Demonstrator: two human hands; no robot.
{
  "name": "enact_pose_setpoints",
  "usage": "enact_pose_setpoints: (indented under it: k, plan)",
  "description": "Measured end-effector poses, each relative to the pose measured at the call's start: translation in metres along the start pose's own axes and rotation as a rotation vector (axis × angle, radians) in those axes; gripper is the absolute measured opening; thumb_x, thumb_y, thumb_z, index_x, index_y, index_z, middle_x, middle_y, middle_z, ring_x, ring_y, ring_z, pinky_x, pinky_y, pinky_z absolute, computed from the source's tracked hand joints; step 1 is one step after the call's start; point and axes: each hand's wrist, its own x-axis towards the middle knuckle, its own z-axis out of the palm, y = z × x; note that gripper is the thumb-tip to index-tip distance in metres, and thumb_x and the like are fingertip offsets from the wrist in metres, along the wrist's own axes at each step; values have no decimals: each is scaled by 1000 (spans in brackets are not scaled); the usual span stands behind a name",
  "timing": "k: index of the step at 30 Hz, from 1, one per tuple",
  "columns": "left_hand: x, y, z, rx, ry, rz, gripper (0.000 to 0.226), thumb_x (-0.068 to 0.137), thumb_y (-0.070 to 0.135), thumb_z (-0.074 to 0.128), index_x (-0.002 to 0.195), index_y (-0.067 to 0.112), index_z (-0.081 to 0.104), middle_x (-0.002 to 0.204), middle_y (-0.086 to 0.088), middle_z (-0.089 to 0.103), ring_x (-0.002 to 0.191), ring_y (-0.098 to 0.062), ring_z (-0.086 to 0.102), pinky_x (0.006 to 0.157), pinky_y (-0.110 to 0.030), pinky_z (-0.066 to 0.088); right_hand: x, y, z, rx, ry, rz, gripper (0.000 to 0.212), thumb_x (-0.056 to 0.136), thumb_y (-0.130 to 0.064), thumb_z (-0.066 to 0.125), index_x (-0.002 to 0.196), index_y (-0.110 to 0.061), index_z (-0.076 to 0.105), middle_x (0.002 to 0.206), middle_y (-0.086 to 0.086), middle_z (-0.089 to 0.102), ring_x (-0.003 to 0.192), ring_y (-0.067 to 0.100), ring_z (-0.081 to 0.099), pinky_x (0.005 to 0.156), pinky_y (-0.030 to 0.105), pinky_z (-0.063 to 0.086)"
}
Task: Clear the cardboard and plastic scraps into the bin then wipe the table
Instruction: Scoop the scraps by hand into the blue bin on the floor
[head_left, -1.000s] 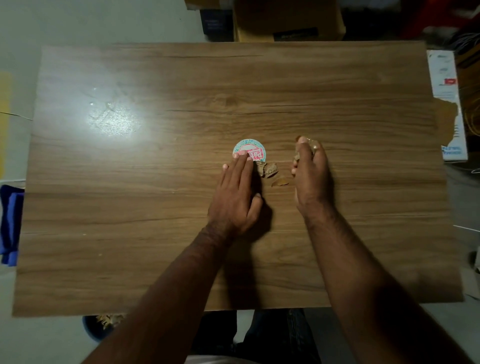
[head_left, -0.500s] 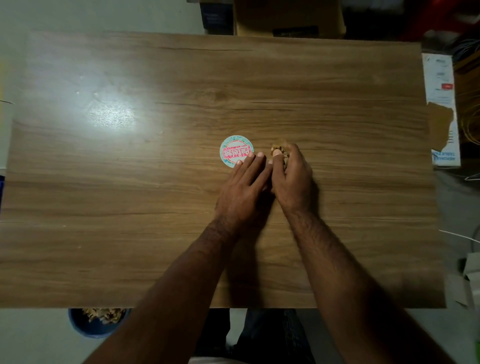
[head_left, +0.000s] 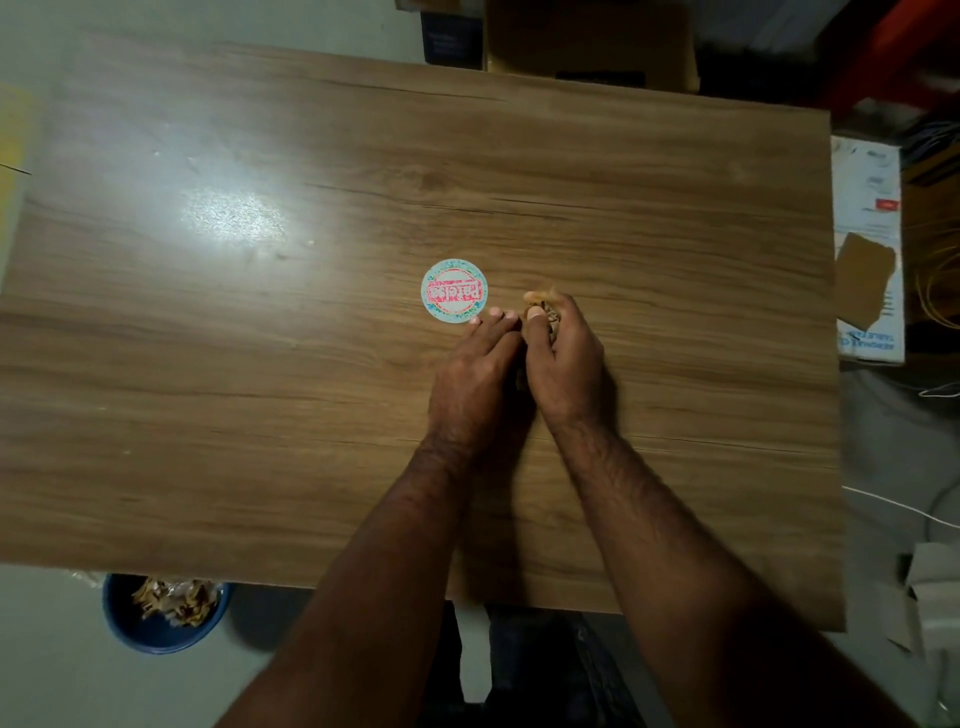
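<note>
Where the wood-grain tabletop (head_left: 260, 389) carries the items, the round sticker (head_left: 454, 291), pale with red print, serves as landmark.

Item, right hand (head_left: 563, 353): just right of the sticker and nearer the person, fingers curled round a clutch of brown cardboard scraps (head_left: 545, 310); scraps show between thumb and fingers at the hand's far end, raised slightly off the surface as far as can be judged.

Item, left hand (head_left: 475, 379): directly on the near side of the sticker, back upward, fingers extended and lying together, tips just short of the sticker's near right edge; its inner side presses against the right hand. Whether anything lies under its palm cannot be told.

Item, blue bin (head_left: 156, 631): on the floor, well to the near left of the sticker, partly under the tabletop's near edge, holding brown and pale scraps.

Item, white printed box (head_left: 865, 208): well to the right of the sticker, beyond the tabletop's right edge, with a torn brown cardboard patch on it.

Item, brown carton (head_left: 589, 36): far side of the sticker, past the tabletop's far edge.

Item, glare patch: on the tabletop, left and farther than the sticker.
</note>
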Motion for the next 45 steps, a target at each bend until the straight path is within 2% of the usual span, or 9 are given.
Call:
enact_pose_setpoints:
  k: [5,12,19,26,29,32,36,41,45]
  plan:
    - [-9,-1,-2,33,8,-2,49,76,6,87,122,-2,71,135,-17,68,131,-31,62,108,-43,53,-4,3,-7,47,-44,65,25,104,-21,58,125,-11,69,112,6,76,103,24,69,82,24,46]
    - [-14,0,6,48,69,-66,39,85,5,81,122,1,71,140,-17,65,139,-31,55,108,-40,50,-10,7,-15,39,-132,148,28,105,-29,56,129,-19,68,118,-1,75,103,15,65,75,17,35]
    - [-30,19,-4,383,-11,-152,56,88,36,70,141,22,60,157,-12,47,141,-30,41,96,-50,41,-13,7,-17,91,-153,139,25,104,-26,57,124,-17,70,113,-3,75,97,9,63,80,20,42]
    - [-28,32,-1,202,104,-79,24,77,2,80,99,1,72,104,-20,64,89,-35,56,72,-43,53,-12,9,-16,119,-182,79,21,104,-21,58,118,-14,72,109,-6,74,98,10,65,82,16,42]
    - [-26,44,-2,8,115,-299,19,76,-5,74,94,0,71,106,-20,64,95,-37,58,77,-38,50,-11,12,-15,112,-191,78,21,103,-21,58,117,-15,72,108,-8,74,97,8,64,83,17,42]
    - [-21,46,-4,-232,217,-568,25,79,-10,71,97,5,78,101,-8,69,92,-17,65,79,-26,52,-10,15,-13,162,-176,85,20,102,-19,60,115,-12,73,109,-4,76,99,11,66,91,25,49]
    - [-9,57,-16,-1153,375,-956,25,95,-10,58,108,4,74,93,-11,76,77,-16,73,69,-30,60,-13,15,-7,388,-299,256,19,96,-33,59,107,-23,71,101,0,76,93,19,71,83,36,55]
    - [8,88,-30,-1626,558,-988,28,95,-7,44,103,-1,70,97,-15,73,92,-24,70,85,-33,57,-31,-11,2,991,-275,468,12,85,-16,60,84,-21,71,86,2,70,85,17,65,79,36,52]
    - [10,91,-48,-1750,650,-906,22,99,5,53,106,-3,73,104,-18,73,104,-28,69,99,-40,55,-31,-29,0,1263,-321,582,23,80,-17,62,101,-10,67,102,13,68,97,27,66,84,38,56]
